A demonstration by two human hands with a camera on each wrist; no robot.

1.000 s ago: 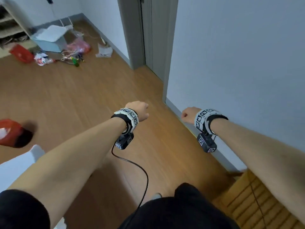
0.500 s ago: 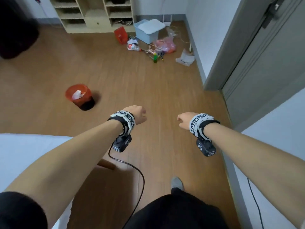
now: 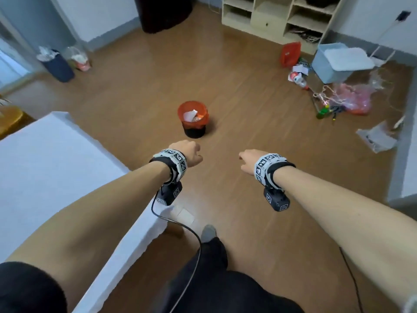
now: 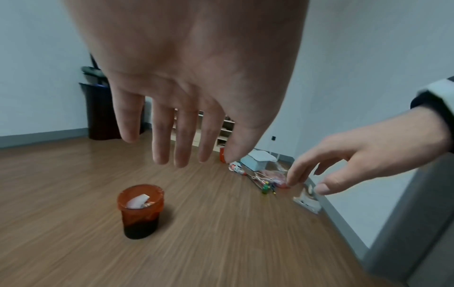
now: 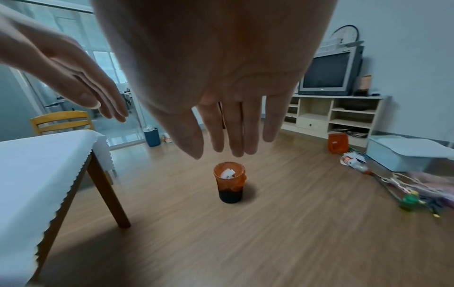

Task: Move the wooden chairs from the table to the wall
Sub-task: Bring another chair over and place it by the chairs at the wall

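Observation:
Both hands hang empty in front of me, over bare wooden floor. My left hand [image 3: 188, 153] has straight relaxed fingers [image 4: 169, 143] and holds nothing. My right hand [image 3: 247, 160] is likewise empty, its fingers [image 5: 230, 134] loosely extended. The table [image 3: 56, 168], under a white cloth, stands at my left. One wooden chair [image 5: 61, 121] with a slatted back stands at the table's far end; in the head view only its yellow edge [image 3: 10, 119] shows at the far left. Neither hand is near it.
An orange-lined waste bin [image 3: 193, 118] stands on the floor just ahead of my hands. Clutter, a pale blue box [image 3: 336, 63] and a red bag [image 3: 291, 54] lie at the right by the shelf unit [image 3: 279, 19]. A dark bin [image 3: 58, 65] stands far left.
My view has swung left, away from the wall and door, toward the table and room. Both hands have stayed raised and empty, with fingers now more extended.

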